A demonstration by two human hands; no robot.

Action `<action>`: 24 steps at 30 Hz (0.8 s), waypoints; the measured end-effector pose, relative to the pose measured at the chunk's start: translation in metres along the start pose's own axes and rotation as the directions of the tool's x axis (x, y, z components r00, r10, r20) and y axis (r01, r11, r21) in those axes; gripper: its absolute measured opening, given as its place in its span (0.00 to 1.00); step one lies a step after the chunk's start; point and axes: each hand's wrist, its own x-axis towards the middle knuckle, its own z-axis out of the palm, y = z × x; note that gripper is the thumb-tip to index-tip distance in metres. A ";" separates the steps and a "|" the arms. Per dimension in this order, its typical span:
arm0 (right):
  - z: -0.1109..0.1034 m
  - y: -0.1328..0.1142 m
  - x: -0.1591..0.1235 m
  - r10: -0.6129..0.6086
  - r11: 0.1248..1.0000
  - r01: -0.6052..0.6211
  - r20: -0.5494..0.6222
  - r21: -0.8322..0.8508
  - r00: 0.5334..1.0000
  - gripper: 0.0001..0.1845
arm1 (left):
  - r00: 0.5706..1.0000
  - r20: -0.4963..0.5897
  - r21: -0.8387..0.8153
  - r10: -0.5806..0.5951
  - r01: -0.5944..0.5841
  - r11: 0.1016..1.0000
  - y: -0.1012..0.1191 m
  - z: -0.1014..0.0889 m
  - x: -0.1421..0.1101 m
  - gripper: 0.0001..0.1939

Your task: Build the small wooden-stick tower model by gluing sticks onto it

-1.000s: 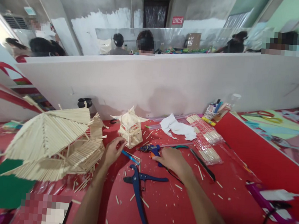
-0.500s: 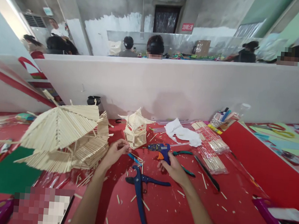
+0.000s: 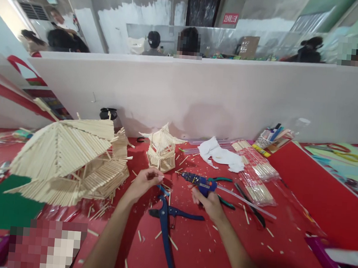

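My right hand (image 3: 210,202) is closed around the handle of a blue glue gun (image 3: 198,181), lifted off the red table with its nozzle pointing left and a clear glue stick trailing right. My left hand (image 3: 143,181) pinches a small wooden stick at its fingertips, a short way left of the nozzle. A small stick-built pavilion (image 3: 161,149) stands just behind both hands. A large stick-built roof model (image 3: 68,158) sits to the left. Blue-handled cutters (image 3: 165,224) lie on the table between my forearms.
Bagged bundles of sticks (image 3: 256,173), a white cloth (image 3: 220,154), green-handled pliers (image 3: 224,191) and a pen basket (image 3: 270,137) lie at the right. A green sheet (image 3: 2,209) is at the left. A white partition (image 3: 200,94) backs the table, with other people beyond.
My right hand has picked the glue gun up off the table and turned its nozzle toward my left hand. My left hand stayed by the small pavilion, pinching the stick.
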 end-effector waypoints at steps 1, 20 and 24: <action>0.000 -0.001 0.000 -0.002 1.000 0.002 0.002 -0.028 1.000 0.21 | 1.000 0.000 -0.007 -0.008 0.008 1.000 -0.002 0.000 0.001 0.13; 0.004 0.012 0.001 0.031 0.992 -0.032 -0.010 -0.122 0.999 0.25 | 0.999 0.030 -0.002 0.036 -0.036 0.999 -0.006 0.006 0.002 0.14; 0.007 0.010 0.000 0.048 0.982 -0.057 -0.056 -0.182 0.997 0.27 | 0.997 0.022 0.061 0.068 -0.069 0.996 -0.005 0.008 0.002 0.14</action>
